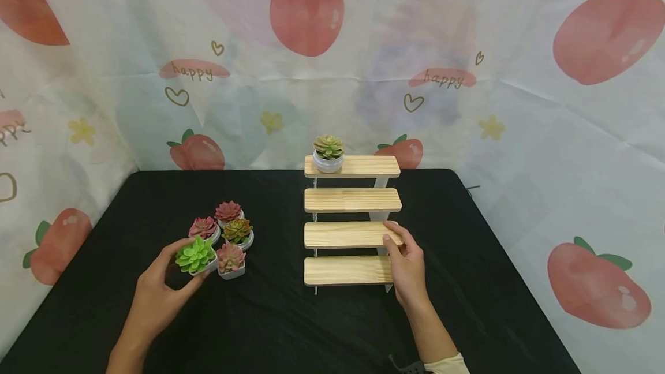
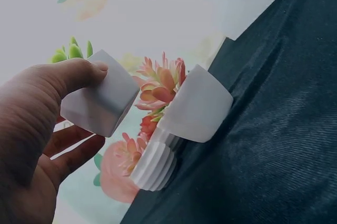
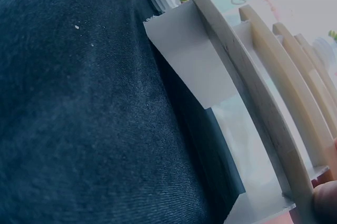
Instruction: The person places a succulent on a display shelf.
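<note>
In the head view, my left hand pinches a bright green potted succulent by its white square pot. The left wrist view shows that pot raised off the black cloth, between thumb and fingers. Close beside it stand other potted succulents: two deep pink ones, an olive-brown one and a pale pink one. My right hand grips the right end of a four-step wooden display shelf, near its lower two planks. Only part of that hand shows in the right wrist view.
On the left of the shelf's top plank sits a green succulent in a round white pot. Black cloth covers the table. A fruit-print curtain hangs behind and at both sides.
</note>
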The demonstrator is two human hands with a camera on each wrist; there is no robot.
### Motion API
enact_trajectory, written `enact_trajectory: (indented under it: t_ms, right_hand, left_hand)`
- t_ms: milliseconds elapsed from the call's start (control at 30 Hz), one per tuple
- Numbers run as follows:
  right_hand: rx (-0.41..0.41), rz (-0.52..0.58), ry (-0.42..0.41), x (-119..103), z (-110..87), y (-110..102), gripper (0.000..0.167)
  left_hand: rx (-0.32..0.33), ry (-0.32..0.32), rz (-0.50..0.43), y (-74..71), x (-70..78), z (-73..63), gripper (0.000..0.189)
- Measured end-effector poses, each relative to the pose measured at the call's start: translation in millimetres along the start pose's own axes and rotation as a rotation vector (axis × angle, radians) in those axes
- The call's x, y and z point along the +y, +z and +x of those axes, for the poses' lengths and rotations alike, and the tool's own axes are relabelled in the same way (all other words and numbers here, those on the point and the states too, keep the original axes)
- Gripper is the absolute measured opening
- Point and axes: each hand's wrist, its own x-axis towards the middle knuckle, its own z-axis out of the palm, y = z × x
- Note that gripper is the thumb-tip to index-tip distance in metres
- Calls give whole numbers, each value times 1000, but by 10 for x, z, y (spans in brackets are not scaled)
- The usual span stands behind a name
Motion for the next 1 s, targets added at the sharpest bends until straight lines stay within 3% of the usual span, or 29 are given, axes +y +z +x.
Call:
enact_trajectory:
  t_ms: [167, 467, 1000]
  right_hand:
    - [4, 9, -3, -3, -4, -4, 34]
    - [-3, 5, 8, 11, -9, -8, 34]
    - [4, 3, 0, -17, -20, -2, 34]
  left_hand:
    - [-6, 9, -18, 10, 26, 46, 81]
    - [-9, 84, -51, 82, 71, 101, 82]
    - [-10, 108, -57, 147, 167, 199, 82]
